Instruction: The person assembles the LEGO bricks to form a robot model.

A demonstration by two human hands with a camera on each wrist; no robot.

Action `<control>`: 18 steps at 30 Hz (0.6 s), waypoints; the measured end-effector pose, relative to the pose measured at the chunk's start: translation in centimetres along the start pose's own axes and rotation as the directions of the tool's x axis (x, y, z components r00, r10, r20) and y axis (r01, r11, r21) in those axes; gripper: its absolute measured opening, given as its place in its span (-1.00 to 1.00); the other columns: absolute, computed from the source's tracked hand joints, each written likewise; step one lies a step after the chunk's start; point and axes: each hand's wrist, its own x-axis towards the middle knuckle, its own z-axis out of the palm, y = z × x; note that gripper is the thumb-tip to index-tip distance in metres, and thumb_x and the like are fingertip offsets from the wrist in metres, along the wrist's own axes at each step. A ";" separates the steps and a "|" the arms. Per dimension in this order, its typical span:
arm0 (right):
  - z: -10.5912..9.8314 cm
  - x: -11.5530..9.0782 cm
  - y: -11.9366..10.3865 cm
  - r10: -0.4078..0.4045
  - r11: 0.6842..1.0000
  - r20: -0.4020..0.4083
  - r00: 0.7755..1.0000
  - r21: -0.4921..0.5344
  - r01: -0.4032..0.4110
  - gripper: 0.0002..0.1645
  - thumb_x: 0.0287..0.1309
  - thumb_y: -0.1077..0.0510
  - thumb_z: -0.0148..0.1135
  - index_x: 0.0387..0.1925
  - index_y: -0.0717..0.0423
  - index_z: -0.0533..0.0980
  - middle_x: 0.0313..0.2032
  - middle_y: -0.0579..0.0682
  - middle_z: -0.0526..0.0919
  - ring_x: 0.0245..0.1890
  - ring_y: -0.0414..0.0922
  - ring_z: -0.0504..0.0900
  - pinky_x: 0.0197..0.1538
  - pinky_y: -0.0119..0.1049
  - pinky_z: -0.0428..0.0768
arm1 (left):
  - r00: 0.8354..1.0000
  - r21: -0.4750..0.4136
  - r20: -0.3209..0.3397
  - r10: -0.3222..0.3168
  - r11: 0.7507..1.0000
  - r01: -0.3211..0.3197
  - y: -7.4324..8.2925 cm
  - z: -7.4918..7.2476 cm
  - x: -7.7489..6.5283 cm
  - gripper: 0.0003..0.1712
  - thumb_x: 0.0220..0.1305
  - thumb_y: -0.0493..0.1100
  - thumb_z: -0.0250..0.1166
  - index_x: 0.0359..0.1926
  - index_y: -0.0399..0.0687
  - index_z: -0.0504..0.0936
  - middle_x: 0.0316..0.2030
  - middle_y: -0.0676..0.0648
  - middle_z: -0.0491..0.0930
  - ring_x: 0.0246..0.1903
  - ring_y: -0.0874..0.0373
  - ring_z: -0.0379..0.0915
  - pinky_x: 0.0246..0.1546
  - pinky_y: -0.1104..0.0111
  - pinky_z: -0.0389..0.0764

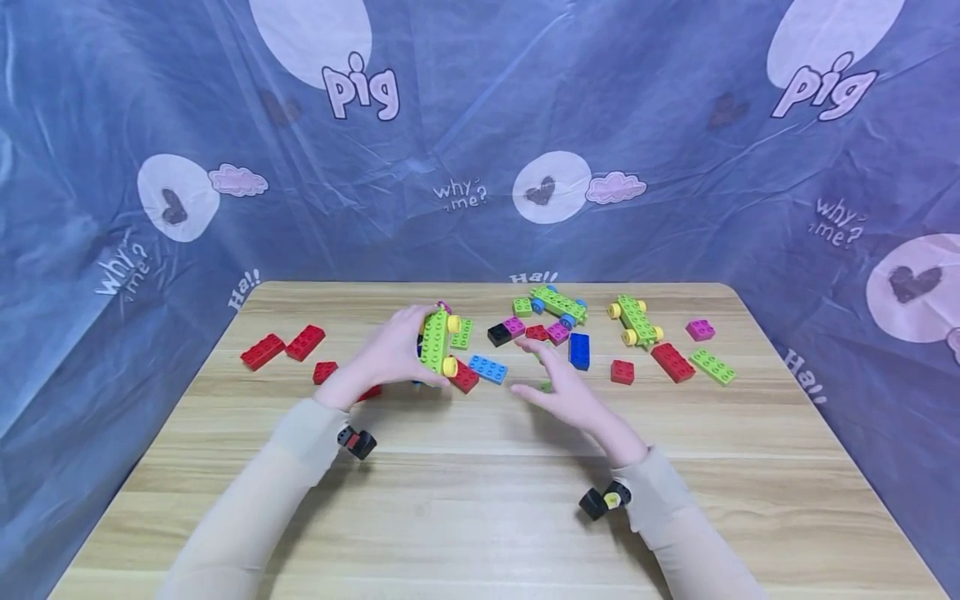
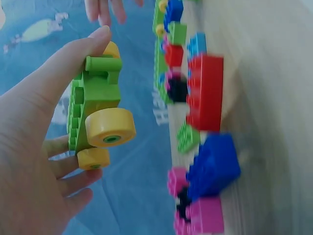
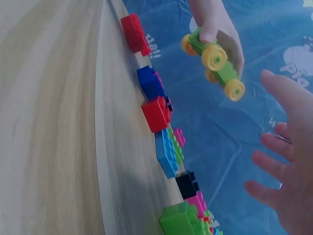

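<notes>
My left hand (image 1: 393, 346) grips a green toy car base (image 1: 433, 343) with studs and yellow wheels, raised above the table. In the left wrist view the thumb lies on one end of the car base (image 2: 101, 90) and the fingers curl under the other. My right hand (image 1: 570, 396) hovers to the right, fingers spread, with nothing in it. The right wrist view shows its palm (image 3: 301, 161) facing the held car base (image 3: 226, 73). Below and between the hands lie a light blue brick (image 1: 488, 368) and a red brick (image 1: 464, 376).
Two more green car bases stand farther back, one with blue wheels (image 1: 558, 305), one with yellow wheels (image 1: 636, 321). Red bricks (image 1: 262, 352) lie at the left. A dark blue brick (image 1: 579, 351), a flat green brick (image 1: 712, 367) and a pink brick (image 1: 700, 330) lie at the right.
</notes>
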 end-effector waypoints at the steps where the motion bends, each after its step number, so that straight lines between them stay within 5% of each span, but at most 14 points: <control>1: 0.1 0.0 -0.1 -0.001 1.000 0.005 1.000 -0.008 0.001 -0.15 0.15 0.03 0.34 0.39 0.15 0.18 0.34 0.14 0.33 0.34 0.11 0.29 0.32 0.14 0.30 | 1.000 -0.009 -0.001 0.003 1.000 -0.003 0.3 0.3 -0.1 0.39 -0.44 0.24 0.63 0.40 -0.23 0.18 0.28 -0.22 0.34 0.22 -0.12 0.29 0.19 -0.05 0.42; 18: 1.8 -1.6 -1.4 -0.026 0.999 0.154 0.988 -0.040 0.032 0.16 -0.10 -0.02 0.51 0.44 0.18 0.07 0.42 0.19 0.15 0.40 0.14 0.18 0.38 0.13 0.20 | 0.994 -0.046 0.108 0.030 0.999 -0.025 4.7 5.2 -2.7 0.40 -0.49 0.31 0.63 0.37 -0.24 0.22 0.23 -0.17 0.38 0.15 -0.04 0.33 0.19 0.07 0.44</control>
